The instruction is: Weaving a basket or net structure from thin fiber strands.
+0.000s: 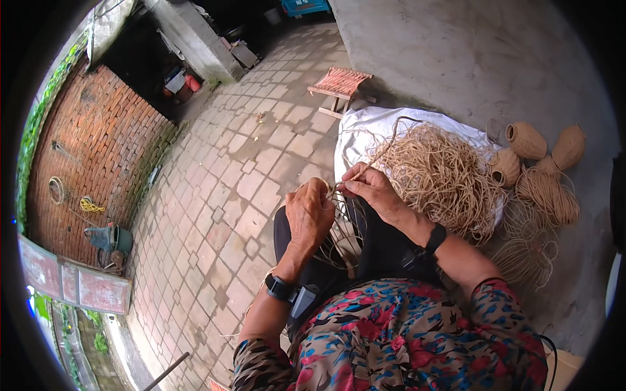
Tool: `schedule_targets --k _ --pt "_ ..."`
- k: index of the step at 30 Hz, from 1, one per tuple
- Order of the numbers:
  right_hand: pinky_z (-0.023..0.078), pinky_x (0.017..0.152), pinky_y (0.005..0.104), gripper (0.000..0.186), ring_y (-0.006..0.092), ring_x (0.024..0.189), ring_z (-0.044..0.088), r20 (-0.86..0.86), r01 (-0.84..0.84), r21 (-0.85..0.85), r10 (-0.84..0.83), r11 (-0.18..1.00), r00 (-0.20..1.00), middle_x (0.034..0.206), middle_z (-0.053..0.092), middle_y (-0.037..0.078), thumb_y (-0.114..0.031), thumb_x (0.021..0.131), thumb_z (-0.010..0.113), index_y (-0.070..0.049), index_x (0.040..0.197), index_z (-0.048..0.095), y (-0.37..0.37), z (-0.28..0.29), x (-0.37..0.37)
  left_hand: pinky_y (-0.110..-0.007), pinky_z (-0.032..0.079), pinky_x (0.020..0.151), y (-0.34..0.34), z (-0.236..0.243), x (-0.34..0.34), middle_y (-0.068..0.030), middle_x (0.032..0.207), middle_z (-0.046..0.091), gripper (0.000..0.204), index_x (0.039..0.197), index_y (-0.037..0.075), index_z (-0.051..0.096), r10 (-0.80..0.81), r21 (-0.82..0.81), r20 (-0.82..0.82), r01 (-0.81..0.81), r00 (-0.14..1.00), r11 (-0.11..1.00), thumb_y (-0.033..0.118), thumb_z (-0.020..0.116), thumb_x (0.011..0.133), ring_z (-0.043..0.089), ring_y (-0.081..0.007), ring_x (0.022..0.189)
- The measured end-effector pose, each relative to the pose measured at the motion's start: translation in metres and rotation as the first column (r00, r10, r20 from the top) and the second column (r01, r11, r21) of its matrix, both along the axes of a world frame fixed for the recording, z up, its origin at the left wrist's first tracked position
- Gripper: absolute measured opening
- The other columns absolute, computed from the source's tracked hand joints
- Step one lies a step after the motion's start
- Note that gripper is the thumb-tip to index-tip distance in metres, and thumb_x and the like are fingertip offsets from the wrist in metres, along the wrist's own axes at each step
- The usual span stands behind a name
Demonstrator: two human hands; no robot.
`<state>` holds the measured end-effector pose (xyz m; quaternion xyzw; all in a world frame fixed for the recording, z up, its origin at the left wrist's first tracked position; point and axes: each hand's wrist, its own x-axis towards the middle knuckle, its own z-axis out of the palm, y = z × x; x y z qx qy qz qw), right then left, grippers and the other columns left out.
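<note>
An openwork frame [342, 242] of thin bent strands, like an unfinished basket, sits between my knees. My left hand [309, 214] curls closed at its upper edge, thumb and fingers pressed together. Close beside it, my right hand [378, 192] pinches a tan twisted cord [383, 151] between thumb and fingertips. That cord runs up toward a tangled heap of the same cord [430, 173], which lies on a white sheet [368, 122] to the right. The fingers partly hide where cord and frame meet.
Several small woven vessels [525, 140] stand by the grey wall [482, 58] at right, near a cord bundle [550, 195] and a loose strand frame [531, 244]. A low slatted stool [340, 83] is ahead on paving [251, 169]. A brick wall [91, 137] rises left.
</note>
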<state>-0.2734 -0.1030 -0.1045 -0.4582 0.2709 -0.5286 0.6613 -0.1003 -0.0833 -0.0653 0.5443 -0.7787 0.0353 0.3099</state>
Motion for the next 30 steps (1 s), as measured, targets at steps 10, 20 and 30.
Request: schedule_targets --k 10,20,30 --pt "0.049 0.067 0.0200 0.006 0.0057 0.076 0.059 -0.239 0.010 -0.026 -0.016 1.000 0.971 0.083 0.063 0.001 -0.006 0.091 0.060 -0.003 0.097 0.061 -0.004 -0.001 0.009 -0.038 0.042 0.070 -0.002 0.004 0.006 -0.0047 0.069 0.064 0.022 0.091 0.009 0.054 -0.095 0.061 0.039 0.093 0.995 0.994 0.005 0.062 0.072 0.064 -0.0253 0.066" --pt "0.051 0.066 0.0240 0.008 0.0071 0.077 0.061 -0.301 0.042 -0.159 -0.088 0.986 0.950 0.085 0.066 0.003 -0.010 0.091 0.061 -0.002 0.090 0.062 -0.002 -0.001 0.006 -0.039 0.043 0.066 -0.001 0.002 0.007 -0.0090 0.063 0.059 0.023 0.096 0.009 0.054 -0.125 0.010 0.032 0.125 0.992 0.992 0.005 0.059 0.074 0.061 -0.0303 0.063" --pt "0.050 0.072 0.0378 0.034 0.0278 0.088 0.060 -0.542 -0.092 -0.772 -0.576 0.629 0.611 0.089 0.057 0.009 -0.011 0.068 0.075 -0.007 0.094 0.054 0.027 0.003 0.005 -0.050 0.048 0.070 -0.019 0.014 0.018 -0.0184 0.079 0.066 0.030 0.110 0.014 0.053 -0.099 0.605 -0.181 0.190 0.979 0.774 0.018 0.057 0.081 0.064 -0.0412 0.077"
